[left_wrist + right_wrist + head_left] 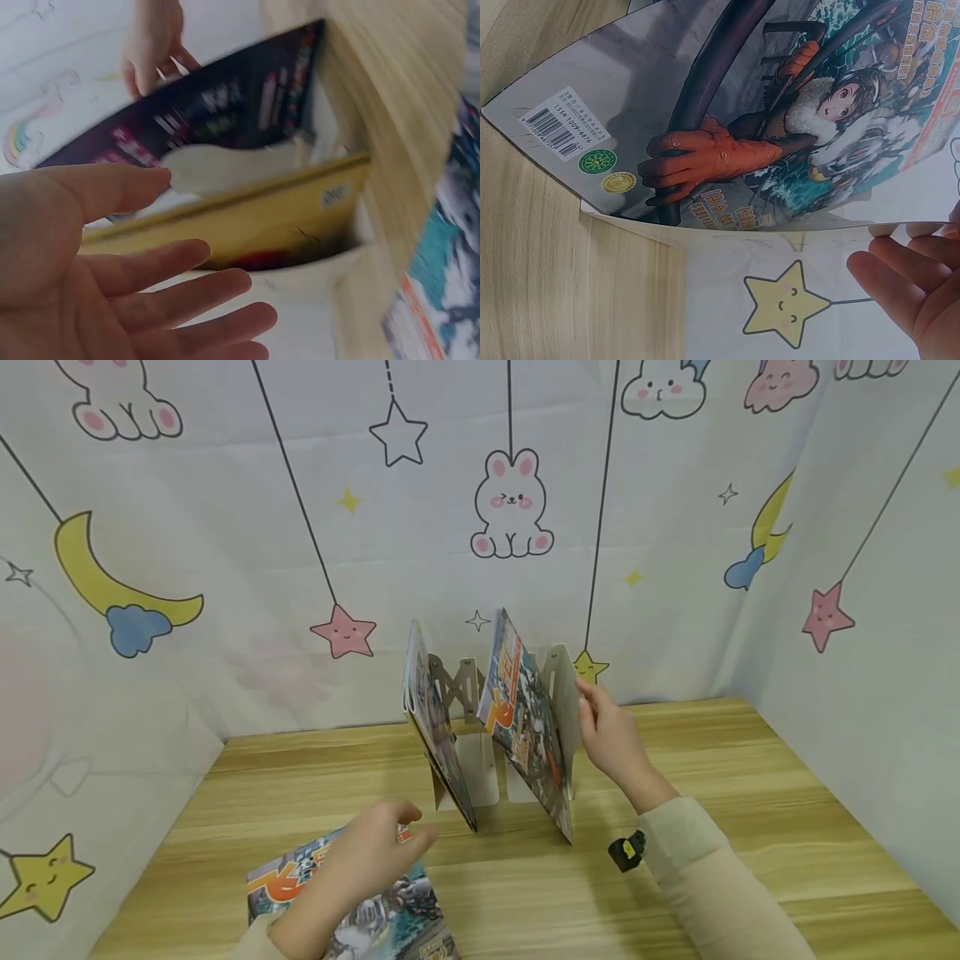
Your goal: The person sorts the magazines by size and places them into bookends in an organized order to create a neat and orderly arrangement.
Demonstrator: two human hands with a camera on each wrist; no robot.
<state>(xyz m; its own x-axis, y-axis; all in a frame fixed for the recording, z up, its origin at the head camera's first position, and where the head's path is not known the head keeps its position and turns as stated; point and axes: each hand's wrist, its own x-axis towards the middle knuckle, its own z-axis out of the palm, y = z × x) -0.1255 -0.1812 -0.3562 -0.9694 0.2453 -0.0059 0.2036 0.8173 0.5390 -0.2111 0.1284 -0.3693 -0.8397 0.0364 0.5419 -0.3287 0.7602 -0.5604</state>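
Note:
A beige expandable book stand (467,768) holds magazines in two groups. A colourful magazine (525,718) leans against its right end plate (564,693); thinner magazines (431,718) lean at the left end. My right hand (618,743) touches the outer side and edge of the right plate with fairly straight fingers; the right wrist view shows the fingertips (885,262) at that edge beside the magazine's printed cover (727,150). Over a magazine lying flat (397,910), my left hand (375,847) hovers with spread, relaxed fingers, holding nothing. Its palm faces the stand's yellow-covered magazine (300,214).
The wood-grain table (712,760) reaches back to a white cloth backdrop (420,543) printed with rabbits, stars and moons. A small black object (627,852) with a yellow mark sits at the right sleeve's cuff.

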